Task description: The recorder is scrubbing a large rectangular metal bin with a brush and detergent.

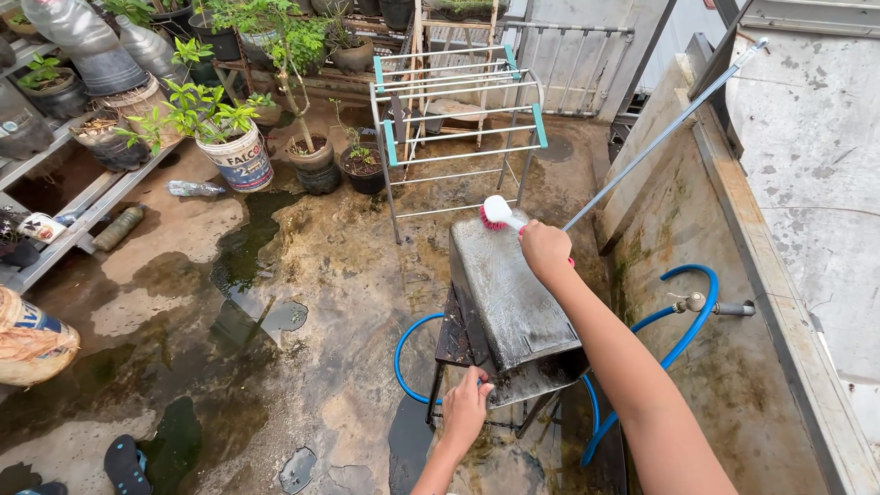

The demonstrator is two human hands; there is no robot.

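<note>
Head camera looks down on a wet metal tray (509, 293) leaning on a dark stool (458, 339), long axis running away from the person. Right hand (544, 251), grip clamped on a white scrub brush (496, 214), bristles on the tray's far end; handle mostly hidden. Left hand (466, 410) grips the near edge. Blue hose (683, 335) partly hidden behind.
</note>
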